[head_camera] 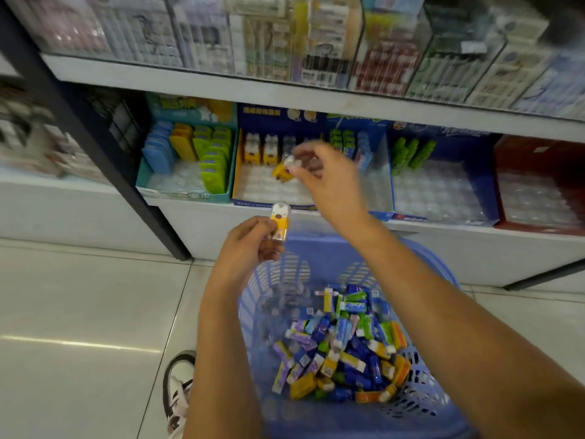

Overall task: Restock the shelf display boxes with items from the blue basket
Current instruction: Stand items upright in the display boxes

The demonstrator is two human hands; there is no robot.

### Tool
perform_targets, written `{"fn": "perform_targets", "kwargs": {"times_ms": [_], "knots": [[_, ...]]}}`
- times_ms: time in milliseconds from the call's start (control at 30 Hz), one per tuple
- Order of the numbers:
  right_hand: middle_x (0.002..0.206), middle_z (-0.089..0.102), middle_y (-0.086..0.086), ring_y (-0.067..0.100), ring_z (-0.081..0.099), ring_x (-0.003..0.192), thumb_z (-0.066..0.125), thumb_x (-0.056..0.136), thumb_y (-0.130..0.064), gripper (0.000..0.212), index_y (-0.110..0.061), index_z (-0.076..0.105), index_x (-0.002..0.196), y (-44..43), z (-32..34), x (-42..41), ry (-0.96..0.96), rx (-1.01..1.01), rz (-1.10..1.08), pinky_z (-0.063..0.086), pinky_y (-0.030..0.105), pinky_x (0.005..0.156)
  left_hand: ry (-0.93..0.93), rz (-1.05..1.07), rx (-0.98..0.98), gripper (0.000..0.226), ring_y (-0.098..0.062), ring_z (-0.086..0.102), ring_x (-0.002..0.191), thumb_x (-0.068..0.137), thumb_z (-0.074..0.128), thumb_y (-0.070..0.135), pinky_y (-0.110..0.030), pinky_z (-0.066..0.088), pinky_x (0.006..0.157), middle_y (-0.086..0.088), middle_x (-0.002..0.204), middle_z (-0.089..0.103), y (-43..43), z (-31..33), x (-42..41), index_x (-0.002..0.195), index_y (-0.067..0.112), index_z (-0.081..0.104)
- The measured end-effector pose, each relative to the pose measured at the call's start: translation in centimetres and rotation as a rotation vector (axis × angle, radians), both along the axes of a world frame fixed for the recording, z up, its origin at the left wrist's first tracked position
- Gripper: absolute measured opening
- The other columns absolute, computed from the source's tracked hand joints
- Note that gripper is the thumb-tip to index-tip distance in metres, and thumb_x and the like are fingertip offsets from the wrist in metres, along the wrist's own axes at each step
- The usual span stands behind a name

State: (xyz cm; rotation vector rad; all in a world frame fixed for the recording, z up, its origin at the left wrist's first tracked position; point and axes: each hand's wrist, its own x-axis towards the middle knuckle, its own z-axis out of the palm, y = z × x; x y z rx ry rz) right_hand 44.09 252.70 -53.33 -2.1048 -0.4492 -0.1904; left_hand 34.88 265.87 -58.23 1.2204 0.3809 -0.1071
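Note:
A blue basket stands on the floor below me, holding several small coloured packets. My left hand grips a yellow-and-white animal-face item above the basket's far rim. My right hand pinches a second yellow item over the dark blue display box on the low shelf. That box has a few matching yellow-white items standing at its back and a bare clear tray in front.
A teal display box with blue, yellow and green items is to the left. Two more blue boxes and a red box sit to the right. A black shelf post slants at left. My shoe rests on the tiled floor.

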Motion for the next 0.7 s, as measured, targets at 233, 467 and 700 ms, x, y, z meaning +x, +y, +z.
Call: {"fn": "perform_targets", "kwargs": {"times_ms": [233, 467, 700], "knots": [[0.104, 0.068, 0.011, 0.025, 0.063, 0.097, 0.061, 0.088, -0.017, 0.020, -0.010, 0.063, 0.107, 6.4, -0.8, 7.0, -0.003, -0.335, 0.062, 0.048, 0.029, 0.080, -0.045, 0.150, 0.102, 0.015, -0.016, 0.063, 0.061, 0.091, 0.059, 0.019, -0.026, 0.056, 0.064, -0.003, 0.066, 0.065, 3.5, 0.8, -0.8, 0.079, 0.014, 0.067], [0.119, 0.060, 0.017, 0.033, 0.057, 0.108, 0.053, 0.092, -0.016, 0.024, -0.008, 0.059, 0.114, 8.4, -0.8, 8.5, -0.013, -0.605, 0.192, 0.047, 0.037, 0.091, -0.076, 0.198, 0.115, 0.010, -0.010, 0.065, 0.073, 0.090, 0.062, 0.024, -0.020, 0.054, 0.066, 0.002, 0.078, 0.070, 4.1, 0.2, -1.0, 0.091, 0.020, 0.072], [0.120, 0.056, 0.015, 0.031, 0.057, 0.106, 0.061, 0.089, -0.014, 0.023, -0.009, 0.066, 0.111, 8.1, -1.7, 8.3, -0.050, -0.608, 0.171, 0.044, 0.031, 0.090, -0.117, 0.210, 0.149, 0.010, -0.008, 0.066, 0.072, 0.090, 0.063, 0.024, -0.018, 0.054, 0.065, 0.002, 0.079, 0.071, 2.9, 0.5, -0.2, 0.087, 0.025, 0.072]]}}
